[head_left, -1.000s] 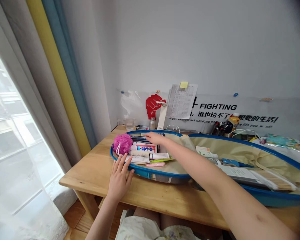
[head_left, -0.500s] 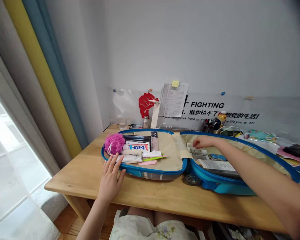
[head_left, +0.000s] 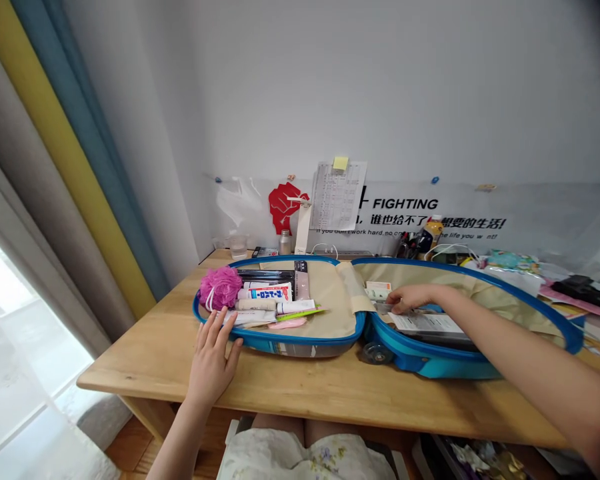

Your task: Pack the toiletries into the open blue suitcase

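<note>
The left hand (head_left: 211, 363) rests on the bench (head_left: 145, 373), its fingers (head_left: 215, 328) spread apart, with the tips at the blue rim of an open suitcase (head_left: 300, 345), near a soft pink bath puff (head_left: 221, 289) and light, stiff tubes (head_left: 265, 292). Further right, the right hand (head_left: 411, 298) has moved down from the earlier frame, its fingers curled together over a slim silver packet (head_left: 383, 308) beside a leaflet (head_left: 425, 323). The packet looks light and is best pinched by its edge, but I cannot tell whether it is clamped.
</note>
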A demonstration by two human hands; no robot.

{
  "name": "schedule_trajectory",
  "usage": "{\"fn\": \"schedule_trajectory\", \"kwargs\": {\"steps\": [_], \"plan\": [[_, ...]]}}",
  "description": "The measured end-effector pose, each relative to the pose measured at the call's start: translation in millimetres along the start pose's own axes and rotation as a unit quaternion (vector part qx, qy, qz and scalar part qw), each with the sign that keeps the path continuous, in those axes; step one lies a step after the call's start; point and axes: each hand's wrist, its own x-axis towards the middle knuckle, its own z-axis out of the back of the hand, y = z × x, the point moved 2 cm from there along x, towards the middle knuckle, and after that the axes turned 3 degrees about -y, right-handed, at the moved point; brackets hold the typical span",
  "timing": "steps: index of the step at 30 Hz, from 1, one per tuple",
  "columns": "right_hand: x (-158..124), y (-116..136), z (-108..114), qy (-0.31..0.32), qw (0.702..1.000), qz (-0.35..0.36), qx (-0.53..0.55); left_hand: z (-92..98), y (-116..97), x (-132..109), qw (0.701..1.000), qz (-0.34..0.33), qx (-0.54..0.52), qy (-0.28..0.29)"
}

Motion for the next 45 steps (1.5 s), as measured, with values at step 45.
{"fn": "schedule_trajectory", "kwargs": {"steps": [45], "plan": [[82.4, 287.6, -3.6, -0.255, 0.945, 0.202, -0.022, 1.8, -0.1, 0.6, 1.0, 0.003, 0.005, 0.002]]}}
